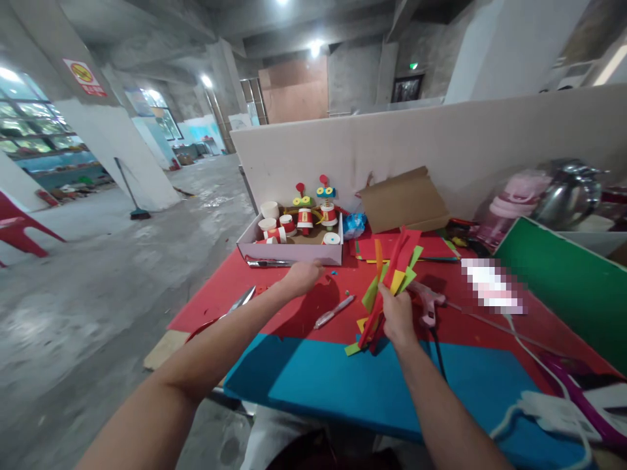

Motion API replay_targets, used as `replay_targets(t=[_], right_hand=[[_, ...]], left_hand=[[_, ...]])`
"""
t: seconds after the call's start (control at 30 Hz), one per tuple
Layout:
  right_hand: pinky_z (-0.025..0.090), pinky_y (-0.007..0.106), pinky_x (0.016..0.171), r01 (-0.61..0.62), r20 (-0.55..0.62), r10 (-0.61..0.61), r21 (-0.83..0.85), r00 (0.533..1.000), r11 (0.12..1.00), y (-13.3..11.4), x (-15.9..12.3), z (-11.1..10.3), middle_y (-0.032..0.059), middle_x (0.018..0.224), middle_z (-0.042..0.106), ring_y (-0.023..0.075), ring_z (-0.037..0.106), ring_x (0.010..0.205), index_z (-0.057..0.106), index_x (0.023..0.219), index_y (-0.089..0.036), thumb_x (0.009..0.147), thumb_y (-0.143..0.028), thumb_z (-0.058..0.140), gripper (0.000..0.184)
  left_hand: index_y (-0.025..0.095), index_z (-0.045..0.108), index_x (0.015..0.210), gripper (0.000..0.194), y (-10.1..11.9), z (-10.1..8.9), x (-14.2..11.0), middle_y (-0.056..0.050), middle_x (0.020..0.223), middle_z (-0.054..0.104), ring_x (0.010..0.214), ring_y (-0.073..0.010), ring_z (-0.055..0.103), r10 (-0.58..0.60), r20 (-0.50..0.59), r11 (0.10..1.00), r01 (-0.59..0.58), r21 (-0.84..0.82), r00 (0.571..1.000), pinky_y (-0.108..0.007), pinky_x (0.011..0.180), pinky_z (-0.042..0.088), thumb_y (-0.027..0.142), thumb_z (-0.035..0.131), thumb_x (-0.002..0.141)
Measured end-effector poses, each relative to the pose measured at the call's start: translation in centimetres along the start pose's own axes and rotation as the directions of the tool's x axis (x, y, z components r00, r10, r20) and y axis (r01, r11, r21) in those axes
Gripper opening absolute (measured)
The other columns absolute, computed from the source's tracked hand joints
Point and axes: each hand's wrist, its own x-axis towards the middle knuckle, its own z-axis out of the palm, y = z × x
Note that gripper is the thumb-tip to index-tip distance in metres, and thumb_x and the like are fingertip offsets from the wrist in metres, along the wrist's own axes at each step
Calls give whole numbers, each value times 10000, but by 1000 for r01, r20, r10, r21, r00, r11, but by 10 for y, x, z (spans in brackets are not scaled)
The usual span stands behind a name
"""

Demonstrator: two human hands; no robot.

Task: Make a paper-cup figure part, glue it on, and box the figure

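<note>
My right hand [399, 316] is closed around a bunch of coloured paper strips [375, 326], red, orange, yellow and green, held over the red part of the table. My left hand [302, 278] is over the table in front of a shallow box [313, 254], its fingers curled together; whatever they might hold is hidden. Small blue scraps [334, 273] lie just right of its fingertips. Between my hands is a white and pink pen [334, 312]. A pink glue gun [428, 303] rests right of the strips. Scissors [243, 299] lie beyond my left forearm.
Paper cups [287, 226] and two cup figures [304, 220] stand in the box. Behind the strips are red sheets [434, 245] and a brown cardboard piece [404, 202]. A green board [571, 287], a power strip [558, 414] and cables occupy the right side. A blue sheet [313, 375] covers the near edge.
</note>
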Motion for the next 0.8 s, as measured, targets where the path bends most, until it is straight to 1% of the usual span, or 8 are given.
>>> replay_targets(t=[0.1, 0.17, 0.33, 0.43, 0.53, 0.67, 0.73, 0.8], right_hand=[[544, 303, 652, -31, -41, 30, -2, 999, 1000, -1, 2, -1, 71, 840, 736, 241, 689, 816, 650, 824, -166, 595, -359, 667, 300], [542, 300, 658, -36, -50, 36, -10, 998, 999, -2, 2, -1, 66, 817, 733, 239, 687, 816, 648, 808, -167, 581, -358, 666, 297], [540, 310, 649, -78, -30, 77, -31, 997, 996, 0, 2, -3, 75, 796, 733, 251, 689, 791, 658, 785, -153, 566, -354, 682, 298], [543, 310, 635, -50, -14, 50, -31, 999, 998, 4, 5, -3, 73, 778, 734, 253, 692, 779, 660, 809, -150, 573, -366, 706, 323], [548, 315, 637, -18, -3, 18, -33, 1000, 999, 7, 6, -3, 65, 760, 731, 251, 694, 776, 658, 833, -154, 582, -379, 712, 341], [549, 316, 653, -45, -3, 45, -34, 999, 998, 4, 4, -2, 57, 779, 731, 245, 690, 787, 653, 816, -166, 584, -354, 693, 302], [546, 308, 658, -69, -2, 69, -31, 998, 997, 1, 1, 0, 62, 807, 734, 242, 686, 805, 655, 798, -168, 580, -339, 686, 279], [543, 300, 645, -84, -4, 84, -27, 996, 996, -1, -1, 2, 64, 815, 736, 239, 684, 796, 655, 770, -172, 576, -329, 684, 251]], left_hand=[[145, 585, 1207, 397, -5, 5, 4, -160, 1102, 647, 898, -258, 665, -127, -20, 992, 127, -9, 992, -324, 732, 510, 92, 334, 905], [93, 620, 1134, 383, 2, 10, 9, -191, 1087, 636, 912, -269, 655, -139, -17, 990, 138, -19, 990, -341, 749, 512, 68, 324, 892], [90, 660, 1024, 310, 24, 15, 17, -185, 1131, 609, 1067, -266, 585, 7, -45, 998, -10, -67, 999, -357, 918, 471, 77, 386, 880], [129, 580, 1208, 403, 30, 14, 20, -152, 1298, 534, 1180, -237, 525, 89, -74, 991, -96, -94, 993, -336, 1001, 425, 43, 414, 851], [182, 437, 1374, 593, 30, 19, 19, -108, 1451, 417, 1295, -219, 437, 269, -54, 948, -275, -159, 962, -318, 1055, 381, 14, 457, 805], [177, 432, 1388, 628, 9, 28, 2, -108, 1487, 379, 1367, -219, 350, 438, -28, 870, -432, -239, 898, -337, 1109, 318, 2, 446, 785], [192, 478, 1353, 651, -11, 29, -11, -89, 1459, 427, 1357, -200, 370, 438, -36, 858, -430, -282, 898, -319, 1098, 334, -30, 427, 743], [201, 518, 1313, 665, -31, 26, -22, -70, 1413, 492, 1324, -174, 419, 349, -78, 876, -355, -326, 934, -297, 1079, 354, -57, 387, 714]])
